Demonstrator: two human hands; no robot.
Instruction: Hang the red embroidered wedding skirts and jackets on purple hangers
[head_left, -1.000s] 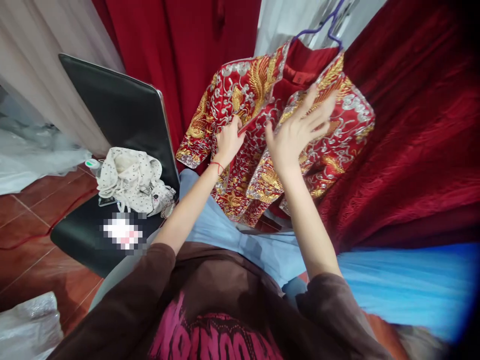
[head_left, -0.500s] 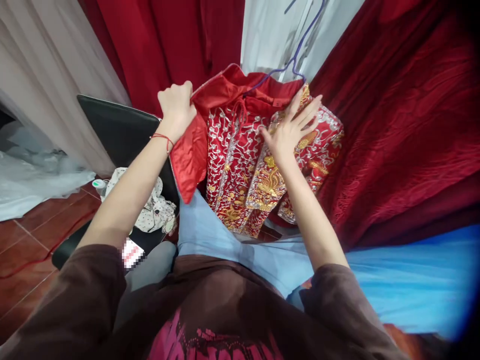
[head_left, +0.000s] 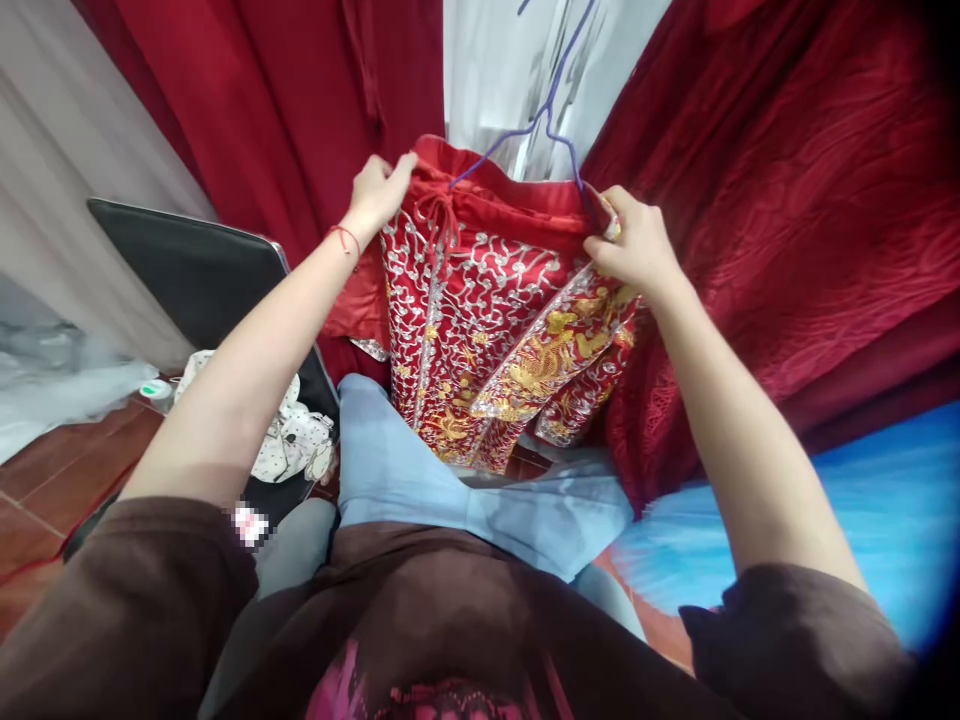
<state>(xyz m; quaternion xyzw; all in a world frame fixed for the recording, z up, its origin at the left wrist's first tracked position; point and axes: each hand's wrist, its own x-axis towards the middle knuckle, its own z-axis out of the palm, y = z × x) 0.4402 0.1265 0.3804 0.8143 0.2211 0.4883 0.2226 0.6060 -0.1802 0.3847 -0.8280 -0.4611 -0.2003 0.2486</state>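
Observation:
A red embroidered jacket (head_left: 559,345) with gold and silver patterns hangs in front of me, its front spread apart. Under it shows a red piece with silver scrollwork, likely a skirt (head_left: 480,290), with a red tie cord (head_left: 441,215) at its top band. A purple wire hanger (head_left: 546,115) runs down into the garments. My left hand (head_left: 381,192) is closed at the upper left edge of the jacket, whose red lining shows below it. At the upper right edge, my right hand (head_left: 636,238) grips the jacket, thumb in front. Its other fingers are partly hidden.
Dark red gowns (head_left: 787,220) hang on the right, above blue tulle (head_left: 862,510). More red cloth (head_left: 300,110) hangs behind on the left. A black chair back (head_left: 195,275) stands at left, with a dotted white cloth (head_left: 296,440) by it. White tulle (head_left: 60,390) spreads over the tiled floor.
My right hand has gone from spread flat on the jacket to gripping its right edge. My left hand has moved right and up along the other edge, and the lining flap there has dropped.

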